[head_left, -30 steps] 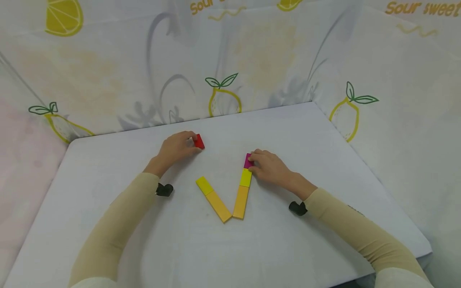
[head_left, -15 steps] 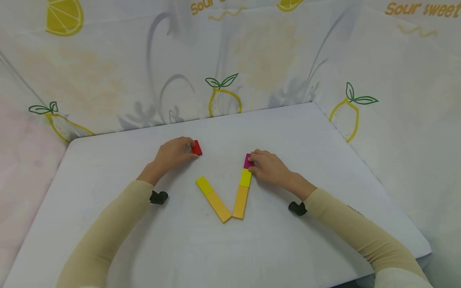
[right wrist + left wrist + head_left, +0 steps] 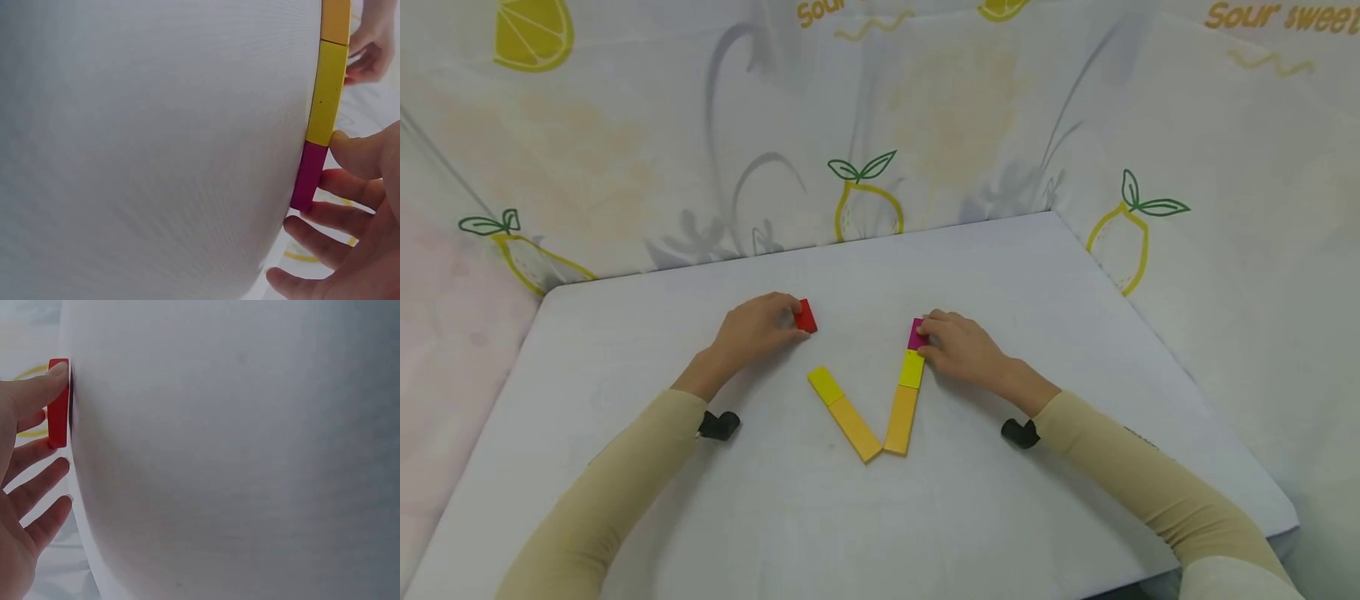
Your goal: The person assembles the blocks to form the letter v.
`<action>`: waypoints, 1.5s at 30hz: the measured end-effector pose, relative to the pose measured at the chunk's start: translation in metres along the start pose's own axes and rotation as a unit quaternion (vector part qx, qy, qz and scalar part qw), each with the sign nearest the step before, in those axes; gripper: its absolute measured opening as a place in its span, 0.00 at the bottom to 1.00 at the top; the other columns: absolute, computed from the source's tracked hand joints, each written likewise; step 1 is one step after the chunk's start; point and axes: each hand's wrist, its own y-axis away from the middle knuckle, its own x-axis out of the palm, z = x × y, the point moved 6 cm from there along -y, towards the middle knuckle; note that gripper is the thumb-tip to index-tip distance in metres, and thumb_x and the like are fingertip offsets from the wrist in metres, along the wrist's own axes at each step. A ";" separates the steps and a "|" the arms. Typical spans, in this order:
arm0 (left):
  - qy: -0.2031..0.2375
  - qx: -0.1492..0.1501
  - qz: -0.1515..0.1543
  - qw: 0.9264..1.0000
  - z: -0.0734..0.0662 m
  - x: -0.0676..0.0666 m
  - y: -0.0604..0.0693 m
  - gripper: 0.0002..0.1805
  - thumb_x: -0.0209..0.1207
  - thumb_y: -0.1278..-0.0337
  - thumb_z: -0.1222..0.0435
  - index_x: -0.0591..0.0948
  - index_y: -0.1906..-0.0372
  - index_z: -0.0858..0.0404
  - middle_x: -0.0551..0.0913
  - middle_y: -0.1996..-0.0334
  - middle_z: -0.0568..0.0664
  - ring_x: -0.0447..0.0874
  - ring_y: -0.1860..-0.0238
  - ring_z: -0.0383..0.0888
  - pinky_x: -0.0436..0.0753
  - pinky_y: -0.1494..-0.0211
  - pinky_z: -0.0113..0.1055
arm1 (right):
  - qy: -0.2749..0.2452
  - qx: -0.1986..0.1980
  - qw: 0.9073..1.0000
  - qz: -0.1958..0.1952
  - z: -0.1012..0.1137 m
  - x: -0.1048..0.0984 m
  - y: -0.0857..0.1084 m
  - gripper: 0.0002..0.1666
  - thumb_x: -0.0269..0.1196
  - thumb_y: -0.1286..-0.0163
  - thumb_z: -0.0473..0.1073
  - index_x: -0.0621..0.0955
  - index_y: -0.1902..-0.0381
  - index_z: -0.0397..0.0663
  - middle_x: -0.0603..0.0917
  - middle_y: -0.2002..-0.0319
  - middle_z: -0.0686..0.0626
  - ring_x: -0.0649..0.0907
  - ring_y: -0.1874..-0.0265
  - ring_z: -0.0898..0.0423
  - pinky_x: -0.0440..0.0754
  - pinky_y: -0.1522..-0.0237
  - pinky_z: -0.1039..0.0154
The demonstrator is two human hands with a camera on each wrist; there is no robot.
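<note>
My left hand (image 3: 756, 336) pinches a red block (image 3: 806, 316) between thumb and fingers, behind the left arm of a V of flat blocks. In the left wrist view the red block (image 3: 58, 406) has a thin dark line along its table side; whether it touches the table I cannot tell. With thumb and fingers at opposite ends, my right hand (image 3: 962, 348) holds a magenta block (image 3: 309, 176). That block lies end to end with a yellow block (image 3: 327, 94), which adjoins an orange block (image 3: 901, 421). The V's left arm is another yellow block (image 3: 826, 386) and an orange block (image 3: 856, 430).
A white-covered table (image 3: 820, 533) lies under everything. At its back hangs a cloth (image 3: 955, 108) printed with lemons. Black wrist pieces (image 3: 719, 426) sit below both forearms. The V's two arms meet at the near end and spread apart toward the back.
My left hand has drawn the red block toward me and slightly left. The right hand and the V of blocks have stayed in place.
</note>
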 end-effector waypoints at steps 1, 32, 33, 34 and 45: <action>0.001 0.001 -0.001 1.000 -0.001 0.000 0.002 0.21 0.67 0.42 0.52 0.80 0.47 0.56 0.82 0.43 0.53 0.78 0.42 0.53 0.79 0.39 0.53 | 0.001 0.000 1.000 -0.001 0.000 0.000 0.000 0.19 0.65 0.32 0.43 0.82 0.45 0.41 0.83 0.47 0.45 0.81 0.53 0.48 0.82 0.47 0.54; 0.012 0.008 -0.008 1.000 -0.012 0.002 0.034 0.17 0.67 0.43 0.54 0.80 0.51 0.54 0.82 0.43 0.51 0.79 0.44 0.53 0.82 0.45 0.52 | 0.021 0.003 1.000 0.002 0.002 0.000 -0.002 0.20 0.65 0.32 0.44 0.82 0.45 0.42 0.83 0.47 0.46 0.81 0.54 0.49 0.82 0.49 0.55; 0.012 0.008 -0.010 1.000 -0.012 0.002 0.035 0.17 0.67 0.43 0.54 0.80 0.51 0.54 0.82 0.43 0.51 0.79 0.44 0.53 0.82 0.46 0.51 | 0.020 0.004 1.000 0.002 0.002 0.000 -0.002 0.20 0.65 0.32 0.44 0.82 0.45 0.42 0.83 0.47 0.46 0.81 0.54 0.49 0.82 0.49 0.55; 0.012 0.008 -0.012 1.000 -0.013 0.002 0.036 0.17 0.68 0.43 0.54 0.80 0.51 0.54 0.82 0.43 0.51 0.79 0.44 0.52 0.82 0.46 0.51 | 0.018 0.003 1.000 0.000 0.002 0.000 -0.002 0.20 0.65 0.32 0.44 0.82 0.45 0.42 0.84 0.47 0.46 0.81 0.54 0.49 0.82 0.49 0.55; -0.006 0.016 -0.038 0.999 -0.023 -0.002 0.049 0.18 0.70 0.45 0.52 0.81 0.52 0.53 0.83 0.45 0.50 0.82 0.50 0.50 0.85 0.54 0.48 | 0.008 0.003 1.000 0.001 0.002 0.000 0.000 0.21 0.65 0.32 0.44 0.82 0.44 0.41 0.83 0.46 0.45 0.81 0.52 0.48 0.82 0.47 0.54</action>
